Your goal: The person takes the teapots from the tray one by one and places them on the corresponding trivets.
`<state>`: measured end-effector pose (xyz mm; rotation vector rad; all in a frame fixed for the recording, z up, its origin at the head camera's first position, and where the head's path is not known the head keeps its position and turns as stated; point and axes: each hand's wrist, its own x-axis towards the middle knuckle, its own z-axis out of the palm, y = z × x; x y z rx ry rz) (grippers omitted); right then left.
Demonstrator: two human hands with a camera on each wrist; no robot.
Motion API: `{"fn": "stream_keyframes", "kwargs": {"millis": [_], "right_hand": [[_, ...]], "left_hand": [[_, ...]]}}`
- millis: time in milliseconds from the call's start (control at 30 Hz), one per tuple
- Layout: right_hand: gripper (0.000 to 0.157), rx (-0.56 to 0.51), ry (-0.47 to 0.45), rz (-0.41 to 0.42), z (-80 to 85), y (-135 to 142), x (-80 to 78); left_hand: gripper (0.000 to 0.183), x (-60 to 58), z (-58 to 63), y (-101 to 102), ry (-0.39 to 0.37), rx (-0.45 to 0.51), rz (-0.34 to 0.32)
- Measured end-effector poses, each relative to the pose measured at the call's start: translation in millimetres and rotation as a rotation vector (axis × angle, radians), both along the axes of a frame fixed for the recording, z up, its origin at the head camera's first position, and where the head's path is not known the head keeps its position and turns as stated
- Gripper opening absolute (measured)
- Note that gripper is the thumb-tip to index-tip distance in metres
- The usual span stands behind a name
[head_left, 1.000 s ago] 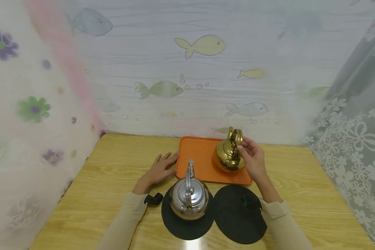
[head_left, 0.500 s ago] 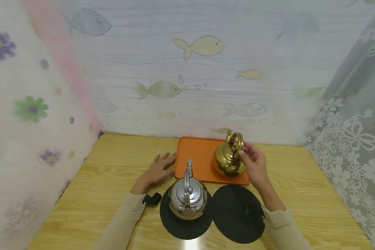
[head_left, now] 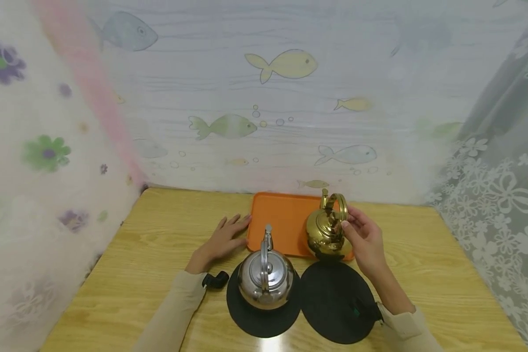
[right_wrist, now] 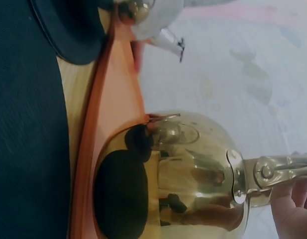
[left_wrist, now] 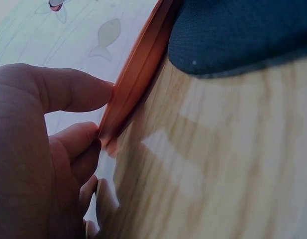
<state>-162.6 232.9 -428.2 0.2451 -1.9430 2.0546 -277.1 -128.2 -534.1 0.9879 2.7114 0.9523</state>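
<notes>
A gold kettle [head_left: 324, 233] is gripped at its handle by my right hand [head_left: 368, 242], with thumb and fingers around the handle's right side. Its base overlaps the front rim of the orange tray [head_left: 275, 220] in the head view. Close up, the right wrist view shows the kettle's shiny gold body [right_wrist: 203, 174] beside the tray's edge. My left hand [head_left: 222, 242] lies with outstretched fingers against the tray's left edge. Its thumb and fingertips touch the tray rim [left_wrist: 136, 74] in the left wrist view.
A silver kettle [head_left: 266, 283] stands on the left round black mat [head_left: 264, 327], in front of the tray. To its right lies a second round black mat [head_left: 334, 308]. The wooden table [head_left: 158, 244] meets a fish-patterned curtain [head_left: 229, 161] at the back.
My right hand has brought the gold kettle toward me and slightly right, from the tray's right half to its front rim. My left hand has stayed at the tray's left edge.
</notes>
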Motion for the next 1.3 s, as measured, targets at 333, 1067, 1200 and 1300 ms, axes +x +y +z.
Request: {"fn": "stream_keyframes", "kwargs": {"millis": [333,1067,1200,1300], "right_hand": [[0.037,-0.033,0.032,0.054,2.8,2.5,22.5],[0.037,0.022,0.19,0.108,10.9,0.7,56.1],[0.037,0.042,0.18,0.118,10.5,2.3,64.6],[0.038,0.054,0.163,0.125,8.6,3.6,72.2]], "left_hand": [[0.068,1.1,0.1,0.5,-0.001,0.013,0.005],[0.069,-0.7,4.9,0.9,-0.02,0.004,0.003],[0.069,-0.6,4.5,0.2,-0.017,0.006,0.003],[0.07,-0.8,2.7,0.3,-0.015,0.003,0.0]]}}
